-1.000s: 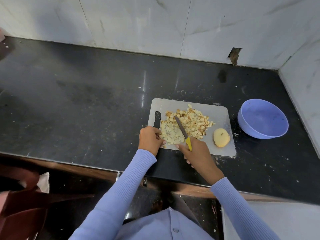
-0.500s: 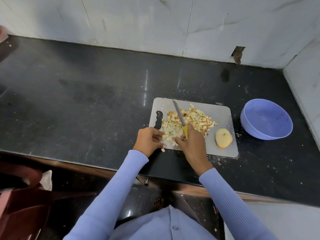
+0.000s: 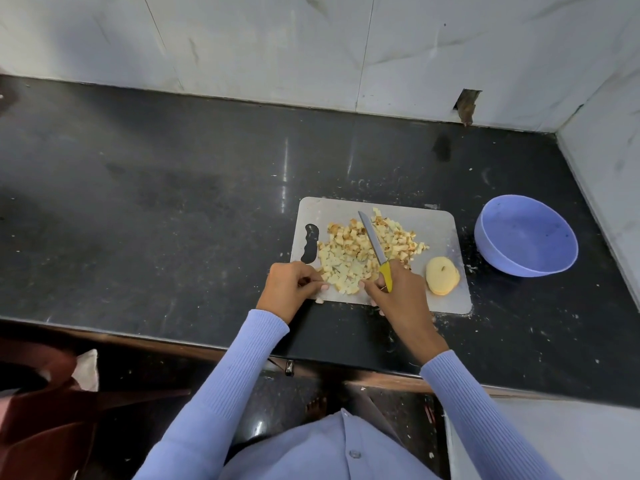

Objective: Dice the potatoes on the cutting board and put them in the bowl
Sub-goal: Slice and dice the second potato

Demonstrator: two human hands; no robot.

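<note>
The right hand (image 3: pixel 398 292) grips the yellow plastic handle of a small steel-bladed knife (image 3: pixel 375 249), with the blade running away from the knuckles and slightly left, lying across the heap of pale, brown-edged diced potato cubes (image 3: pixel 367 249). That heap sits just beyond both hands on the grey rectangular plastic cutting board (image 3: pixel 440 233), filling the board's left and middle part. The left hand (image 3: pixel 291 289) has its fingers curled, fingertips at the near left rim of the board next to the nearest cubes; whether it pinches a cube or only the board's edge cannot be told. Just beyond the left hand is the board's dark handle cutout (image 3: pixel 310 247). Immediately right of the right hand, near the board's front right corner, rests a rounded peeled yellow potato piece (image 3: pixel 442 280), not yet diced. Further right of it, off the board and apart from its edge, stands the round lavender plastic bowl (image 3: pixel 526 235), with a strip of bare black stone countertop (image 3: pixel 173 202) between them. Left of the left hand the counter stretches wide and open; the board's near edge lies close to the counter's front edge. White tiled wall (image 3: pixel 277 46) closes the far side and the right.
</note>
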